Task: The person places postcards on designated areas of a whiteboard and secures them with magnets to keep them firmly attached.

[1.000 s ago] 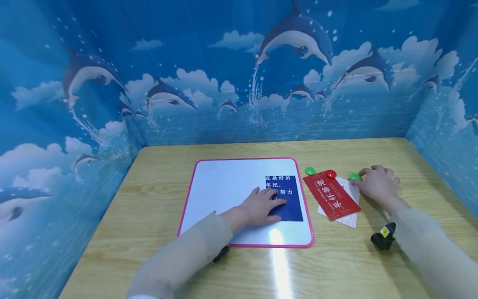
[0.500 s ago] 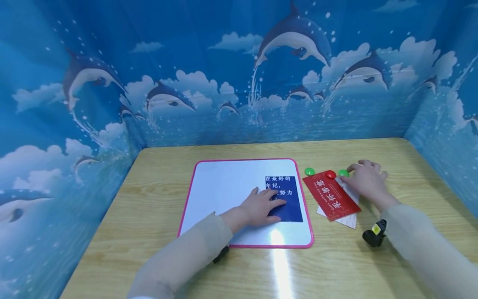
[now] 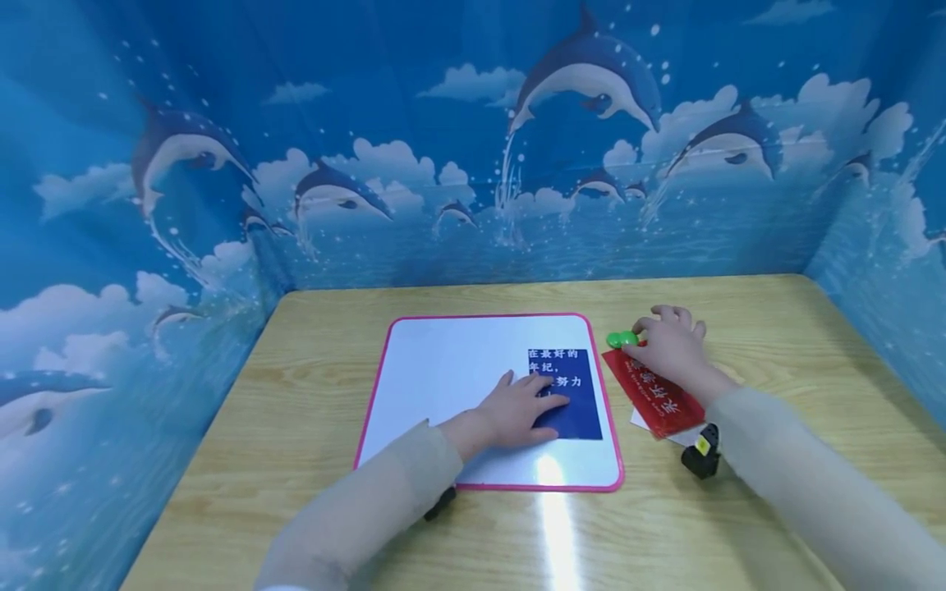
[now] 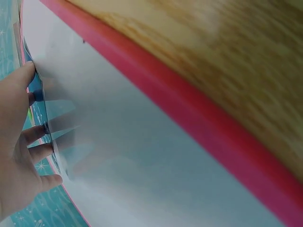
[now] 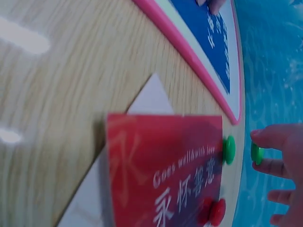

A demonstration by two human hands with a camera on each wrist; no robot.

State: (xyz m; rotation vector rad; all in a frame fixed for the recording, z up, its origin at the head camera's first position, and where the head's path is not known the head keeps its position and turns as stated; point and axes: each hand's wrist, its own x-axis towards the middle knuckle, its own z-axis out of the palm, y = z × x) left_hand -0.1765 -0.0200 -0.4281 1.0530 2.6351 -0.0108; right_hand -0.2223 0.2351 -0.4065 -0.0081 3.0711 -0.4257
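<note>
My left hand (image 3: 513,410) lies with spread fingers on a dark blue card (image 3: 584,414) printed with white characters, at the right side of a pink-framed whiteboard (image 3: 443,361). Beyond the board's right edge, my right hand (image 3: 671,349) pinches a round green magnet (image 5: 257,153) between thumb and finger, above the table. A second green magnet (image 5: 229,149) sits at the edge of a red card (image 5: 163,165). Near that card's corner is a red magnet (image 5: 217,212), hidden by my right hand in the head view.
A white paper (image 5: 154,97) sticks out from under the red card. The wood-grain table (image 3: 325,369) backs onto a blue dolphin-print curtain (image 3: 443,123). Black wrist cameras hang under both sleeves, the right one (image 3: 700,453) close by the red card.
My right hand has moved left with the green magnet, from the right of the cards to beside the other green magnet. My left hand stays on the blue card.
</note>
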